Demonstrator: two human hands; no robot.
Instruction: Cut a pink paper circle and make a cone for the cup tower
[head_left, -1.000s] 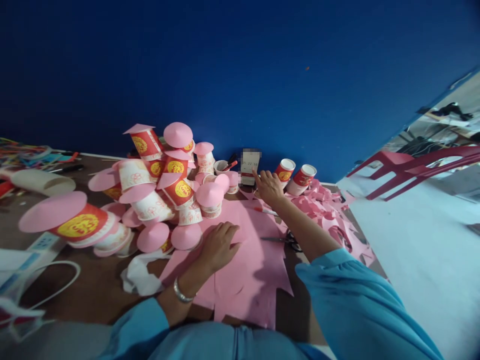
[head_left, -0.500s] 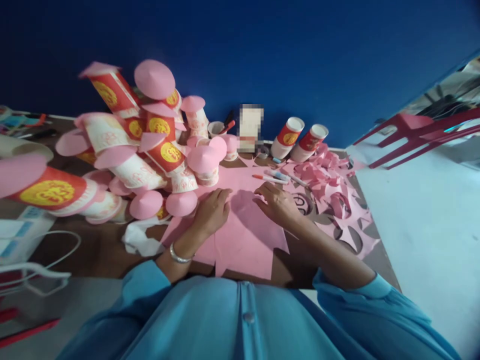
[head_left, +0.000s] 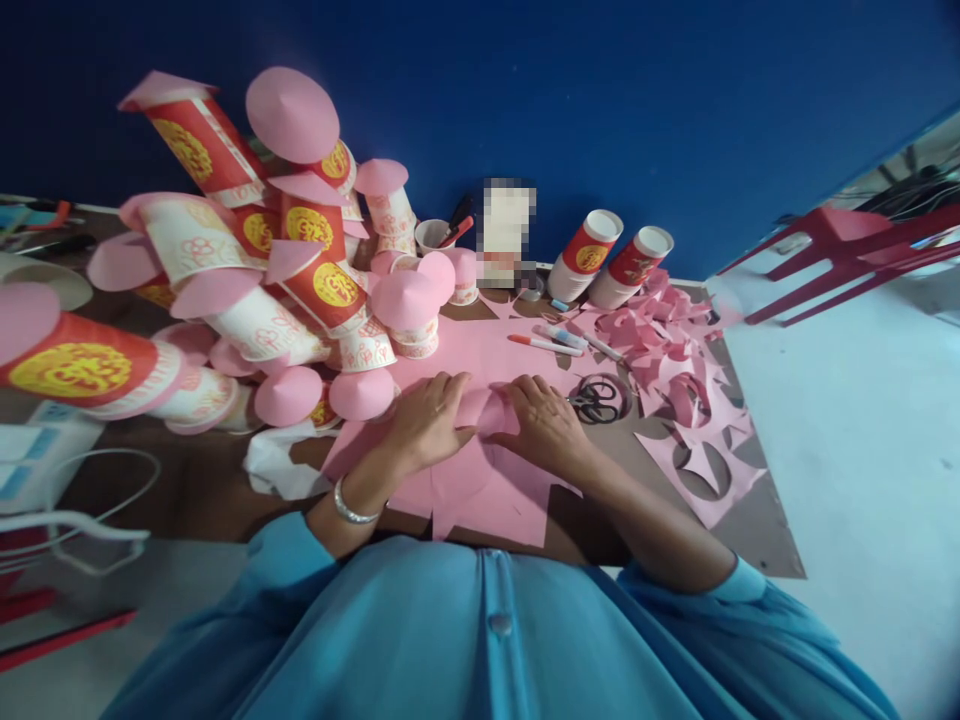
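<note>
My left hand (head_left: 427,420) and my right hand (head_left: 541,425) meet over a pink paper sheet (head_left: 480,480) on the brown table. Between their fingertips they pinch a small curled pink paper piece (head_left: 487,412). A silver bangle sits on my left wrist. Black scissors (head_left: 596,400) lie just right of my right hand. Marker pens (head_left: 544,343) lie beyond the hands on the pink sheet.
A heap of red and white paper cups with pink cone lids (head_left: 285,290) fills the left. Two upright red cups (head_left: 611,258) stand by the blue wall. Pink paper scraps (head_left: 675,370) cover the right. A red chair (head_left: 847,250) stands far right. A white cable (head_left: 75,520) lies left.
My right hand drew back from the far blurred box to the pink sheet and joined the left on a small pink piece. The view tilted down.
</note>
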